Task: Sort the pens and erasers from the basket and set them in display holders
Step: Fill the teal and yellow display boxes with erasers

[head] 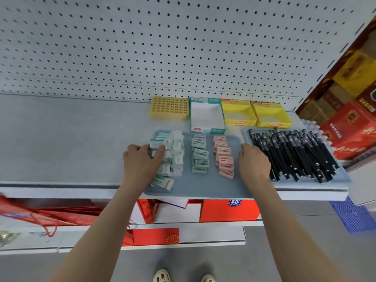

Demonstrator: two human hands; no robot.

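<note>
A grey pegboard wall (pixel 142 47) is rising behind a grey shop shelf (pixel 61 139). Two trays are lying side by side along the shelf's front edge toward its right end. The eraser tray (pixel 195 186) is sitting left of the pen tray (pixel 343 178), which is carrying a heap of black pens (pixel 295 155) near the shelf's right edge. Four holders are standing in a row along the shelf's back edge: a yellow grid holder (pixel 169 107), a white-and-teal box (pixel 206 117) and two yellow boxes (pixel 237 113) (pixel 271 116).

On the eraser tray, white erasers (pixel 173 155) are piling at its left edge, green erasers (pixel 200 157) are lying in the middle and pink erasers (pixel 223 157) on the right.

The left hand (pixel 142 161) is curling its fingers and thumb onto the white erasers. The right hand (pixel 254 161) is resting at the eraser tray's right edge, between the pink erasers and the pens; whether it is gripping the rim I cannot tell.
</note>
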